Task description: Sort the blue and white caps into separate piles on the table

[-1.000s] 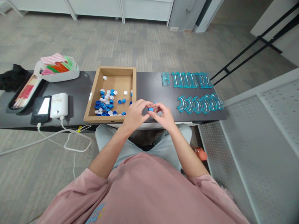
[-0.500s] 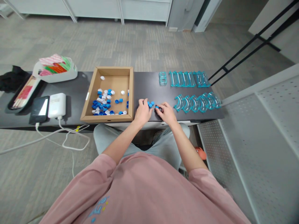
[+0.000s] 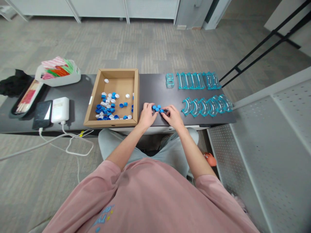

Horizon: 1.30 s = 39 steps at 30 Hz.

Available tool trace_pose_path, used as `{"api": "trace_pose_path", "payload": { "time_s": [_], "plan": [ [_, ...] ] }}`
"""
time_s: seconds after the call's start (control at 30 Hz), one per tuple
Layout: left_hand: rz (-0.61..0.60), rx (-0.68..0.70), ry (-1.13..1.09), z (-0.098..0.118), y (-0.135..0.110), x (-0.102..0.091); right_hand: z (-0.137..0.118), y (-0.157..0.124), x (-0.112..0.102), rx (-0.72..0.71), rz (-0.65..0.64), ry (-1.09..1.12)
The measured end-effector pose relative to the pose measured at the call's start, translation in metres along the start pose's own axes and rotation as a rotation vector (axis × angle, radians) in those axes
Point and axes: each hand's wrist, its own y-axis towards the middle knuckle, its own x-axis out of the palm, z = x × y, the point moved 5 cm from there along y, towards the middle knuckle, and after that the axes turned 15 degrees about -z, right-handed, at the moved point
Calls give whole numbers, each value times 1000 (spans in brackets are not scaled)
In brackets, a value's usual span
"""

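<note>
A short row of small blue hexagonal pieces (image 3: 157,108) lies on the black table (image 3: 155,87), just right of the cardboard box (image 3: 135,97). My left hand (image 3: 147,115) rests at the row's left end, its fingertips curled onto the pieces. At the right end sits my right hand (image 3: 173,116), with its fingers pinched on the last blue piece. The box holds several loose blue and white hexagonal pieces (image 3: 109,108).
Clear blue straight track pieces (image 3: 194,81) and curved ones (image 3: 206,106) lie in two rows to the right. A phone (image 3: 42,110), a white power bank (image 3: 60,109) with cable, a white tub of packets (image 3: 58,72) and a black tray (image 3: 24,97) stand on the left.
Both hands came down from holding a blue piece above the table edge. They now press on a row of blue pieces on the tabletop.
</note>
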Motion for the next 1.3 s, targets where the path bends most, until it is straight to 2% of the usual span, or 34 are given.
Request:
{"api": "trace_pose_path", "payload": {
  "time_s": [0.37, 1.03, 1.17, 1.3],
  "plan": [
    [24, -17, -64, 0, -3, 1, 2, 3, 5, 8, -16, -24],
    [37, -10, -75, 3, -5, 1, 5, 5, 6, 51, 37, -8],
    [38, 22, -70, 15, -23, 4, 0, 6, 6, 61, 54, -29],
    [-71, 176, -19, 42, -73, -3, 1, 3, 3, 65, 79, -30]
  ]
}}
